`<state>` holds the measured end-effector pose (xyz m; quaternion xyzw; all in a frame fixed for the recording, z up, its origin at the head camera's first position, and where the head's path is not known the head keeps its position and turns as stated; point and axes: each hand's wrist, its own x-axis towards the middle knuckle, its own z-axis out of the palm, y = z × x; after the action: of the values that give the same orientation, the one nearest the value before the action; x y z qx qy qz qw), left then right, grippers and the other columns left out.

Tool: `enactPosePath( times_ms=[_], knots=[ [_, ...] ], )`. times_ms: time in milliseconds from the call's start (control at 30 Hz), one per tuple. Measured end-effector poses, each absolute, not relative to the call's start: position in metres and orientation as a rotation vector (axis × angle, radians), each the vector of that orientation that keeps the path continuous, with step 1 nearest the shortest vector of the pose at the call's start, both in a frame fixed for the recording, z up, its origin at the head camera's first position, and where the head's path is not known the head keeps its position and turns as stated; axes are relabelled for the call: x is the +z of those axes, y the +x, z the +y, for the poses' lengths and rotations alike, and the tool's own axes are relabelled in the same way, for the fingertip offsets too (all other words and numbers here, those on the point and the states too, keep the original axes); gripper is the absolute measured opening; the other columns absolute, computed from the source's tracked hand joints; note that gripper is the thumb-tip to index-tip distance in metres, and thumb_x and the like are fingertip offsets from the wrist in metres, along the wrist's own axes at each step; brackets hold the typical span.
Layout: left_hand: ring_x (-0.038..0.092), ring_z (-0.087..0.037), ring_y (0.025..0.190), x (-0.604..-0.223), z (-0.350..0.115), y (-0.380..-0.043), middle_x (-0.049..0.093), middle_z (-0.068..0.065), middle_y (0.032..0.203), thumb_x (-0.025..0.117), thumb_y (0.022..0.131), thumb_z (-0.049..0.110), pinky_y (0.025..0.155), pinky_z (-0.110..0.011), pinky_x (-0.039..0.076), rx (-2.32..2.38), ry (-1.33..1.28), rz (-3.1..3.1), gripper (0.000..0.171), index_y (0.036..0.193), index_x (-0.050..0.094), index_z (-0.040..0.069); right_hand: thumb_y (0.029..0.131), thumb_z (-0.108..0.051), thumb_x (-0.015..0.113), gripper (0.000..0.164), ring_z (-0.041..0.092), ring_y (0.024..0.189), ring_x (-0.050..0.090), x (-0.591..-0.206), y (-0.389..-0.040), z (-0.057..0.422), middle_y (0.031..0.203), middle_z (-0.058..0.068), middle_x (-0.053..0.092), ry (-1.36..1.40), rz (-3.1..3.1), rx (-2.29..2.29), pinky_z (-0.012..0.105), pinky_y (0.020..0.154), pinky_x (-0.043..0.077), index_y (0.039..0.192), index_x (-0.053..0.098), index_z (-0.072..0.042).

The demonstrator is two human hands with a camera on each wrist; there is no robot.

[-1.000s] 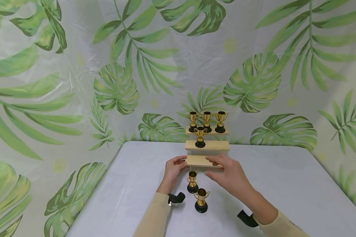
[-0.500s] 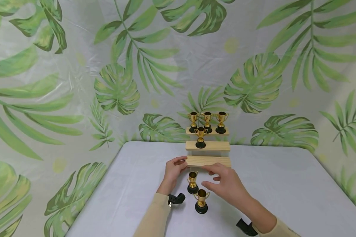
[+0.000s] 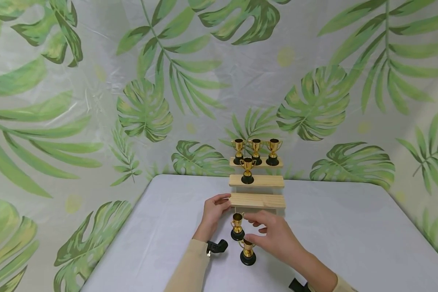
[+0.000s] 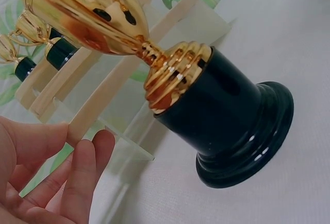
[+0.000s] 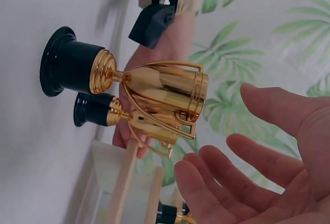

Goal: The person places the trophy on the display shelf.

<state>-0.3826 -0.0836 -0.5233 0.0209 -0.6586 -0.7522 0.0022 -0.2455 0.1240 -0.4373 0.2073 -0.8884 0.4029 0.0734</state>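
Note:
My left hand [image 3: 212,210] pinches the left end of the lowest board of a stepped wooden shelf [image 3: 257,200], thumb and fingers at its end in the left wrist view. My right hand [image 3: 273,235], fingers loosely bent and apart, hangs close over a small gold trophy cup [image 3: 248,255] on a black base. In the right wrist view a gap shows between those fingers and that front cup [image 5: 165,87]. Another gold trophy cup [image 3: 237,228] stands upright just behind it, in front of the shelf. Both cups are on the white table.
Three gold cups [image 3: 256,151] line the top board, and one cup [image 3: 247,170] stands on the left part of the middle board. A leaf-patterned sheet [image 3: 211,89] hangs behind the white tabletop [image 3: 332,227].
My right hand has come away from the lowest board, moving toward me and slightly left until it is over the front cup. The left hand stays at the board's end.

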Motion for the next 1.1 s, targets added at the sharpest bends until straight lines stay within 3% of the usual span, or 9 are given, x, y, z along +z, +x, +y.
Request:
enactPosePath(
  times_ms=[467, 767, 1100],
  knots=[
    [0.071, -0.021, 0.090, -0.521, -0.085, -0.380, 0.072, -0.015, 0.105, 0.073, 0.090, -0.001, 0.084, -0.035, 0.060, -2.398, 0.038, -2.027, 0.026, 0.116, 0.074, 0.001, 0.079, -0.029, 0.088, 0.042, 0.009, 0.090, 0.064, -0.449, -0.248, 0.122, 0.103, -0.015, 0.065, 0.735, -2.681, 1.158, 0.030, 0.073, 0.061, 0.118, 0.074, -0.019],
    [0.071, -0.020, 0.091, -0.521, -0.085, -0.382, 0.072, -0.014, 0.106, 0.074, 0.089, -0.002, 0.085, -0.036, 0.059, -2.390, 0.034, -2.043, 0.026, 0.115, 0.074, 0.001, 0.079, -0.026, 0.088, 0.041, 0.019, 0.090, 0.065, -0.456, -0.250, 0.122, 0.098, -0.011, 0.065, 0.782, -2.734, 1.142, 0.030, 0.070, 0.061, 0.116, 0.075, -0.014],
    [0.070, -0.019, 0.091, -0.521, -0.085, -0.381, 0.072, -0.013, 0.107, 0.074, 0.089, 0.000, 0.084, -0.037, 0.060, -2.349, 0.052, -2.068, 0.028, 0.118, 0.073, 0.001, 0.077, -0.024, 0.088, 0.030, 0.006, 0.080, 0.061, -0.457, -0.251, 0.121, 0.086, -0.017, 0.063, 0.811, -2.763, 1.067, 0.028, 0.066, 0.058, 0.105, 0.077, -0.022]
  ],
)
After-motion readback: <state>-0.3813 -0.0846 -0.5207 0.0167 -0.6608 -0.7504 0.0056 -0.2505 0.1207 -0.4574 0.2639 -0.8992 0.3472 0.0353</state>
